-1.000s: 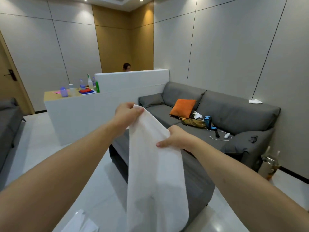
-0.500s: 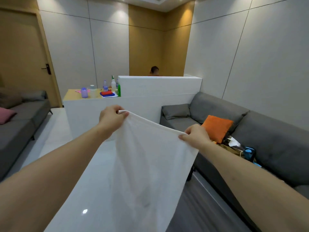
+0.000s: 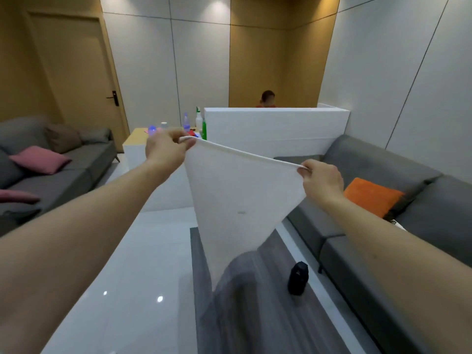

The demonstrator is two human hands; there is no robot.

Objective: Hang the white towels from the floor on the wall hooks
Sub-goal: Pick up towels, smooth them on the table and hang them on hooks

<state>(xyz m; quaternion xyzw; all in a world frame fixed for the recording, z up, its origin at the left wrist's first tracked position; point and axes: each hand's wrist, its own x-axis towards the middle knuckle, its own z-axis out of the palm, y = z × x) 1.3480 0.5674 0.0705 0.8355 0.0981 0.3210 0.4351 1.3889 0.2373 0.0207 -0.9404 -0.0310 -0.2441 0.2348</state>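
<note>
A white towel (image 3: 237, 198) hangs stretched out in the air in front of me, its top hem pulled taut between both hands. My left hand (image 3: 166, 149) pinches the towel's upper left corner. My right hand (image 3: 321, 180) pinches the upper right corner, a little lower. The cloth tapers down to a point above a dark grey low table (image 3: 255, 302). No wall hooks are in view.
A grey sofa (image 3: 398, 226) with an orange cushion (image 3: 370, 195) runs along the right wall. Another grey sofa (image 3: 58, 175) with pink cushions stands at the left. A white counter (image 3: 275, 126) with bottles is ahead, a person behind it. A black cylinder (image 3: 297, 277) stands on the low table.
My view has swung left, away from the right sofa toward the door and left sofa. Both hands have spread apart and pulled the towel's top edge taut.
</note>
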